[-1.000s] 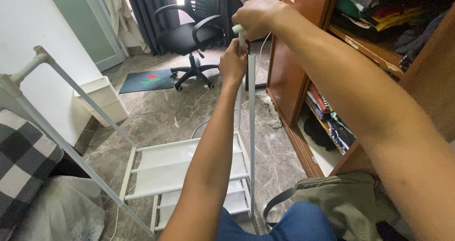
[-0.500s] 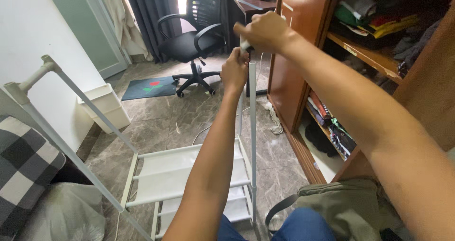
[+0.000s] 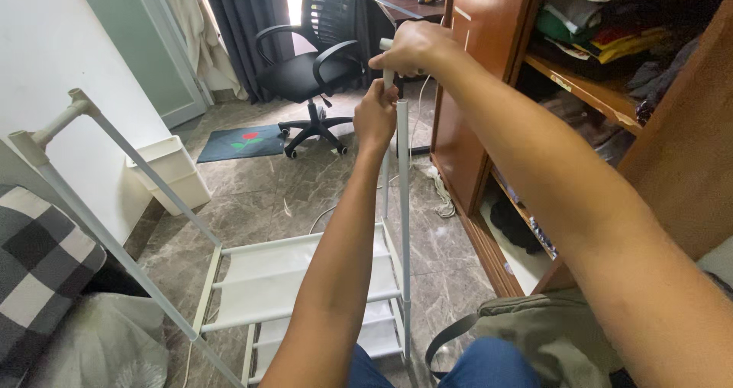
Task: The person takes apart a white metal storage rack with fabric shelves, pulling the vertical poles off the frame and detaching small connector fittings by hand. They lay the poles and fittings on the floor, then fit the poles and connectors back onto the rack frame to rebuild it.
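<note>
- Right hand [image 3: 412,48] clenches the white connector atop the upright pole [image 3: 402,228]; left hand [image 3: 376,117] grips just below.
- White rack shelves [image 3: 298,277] sit at the pole's foot.

Marble floor [image 3: 305,182], office chair [image 3: 309,71] (perhaps curtained window).

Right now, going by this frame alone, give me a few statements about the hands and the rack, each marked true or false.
1. Both hands grip the top of an upright white pole. True: the left hand is just below the right hand.
2. The right hand rests on the office chair. False: the black office chair stands farther back, untouched.
3. The pole rises from a white rack frame on the marble floor. True.
4. A second white pole leans at the left, held by no hand. True.
5. The wooden wardrobe is on the person's left. False: it is on the right.
</note>
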